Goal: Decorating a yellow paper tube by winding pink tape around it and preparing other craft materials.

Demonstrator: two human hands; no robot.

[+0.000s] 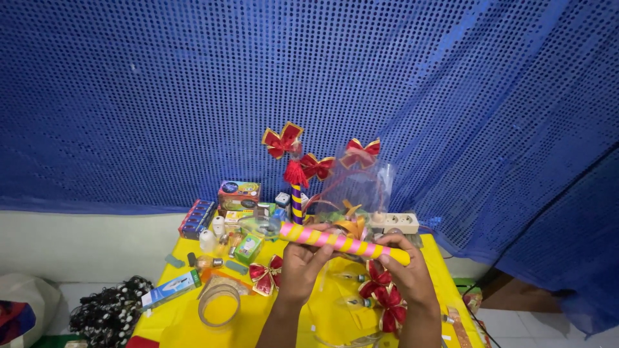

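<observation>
Both my hands hold a stick wrapped in pink and yellow stripes [342, 241], lying level above a yellow table [258, 312]. My left hand [302, 267] grips its left half and my right hand [405, 274] grips its right end. Behind the stick an upright purple-and-yellow striped pole [296, 203] carries red bows with gold edges [282, 140]. A clear plastic bag [361, 183] stands beside the pole with another red bow [361, 152] on top. More red bows lie on the table below my hands [265, 276] and under my right wrist [385, 299].
Small boxes [238, 194], light bulbs [207, 240], a white power strip [396, 222], a roll of clear tape [219, 305] and a long blue-green box [171, 289] lie on the table. Black beaded cord [109, 312] is heaped at the left. A blue sequinned curtain [322, 84] hangs behind.
</observation>
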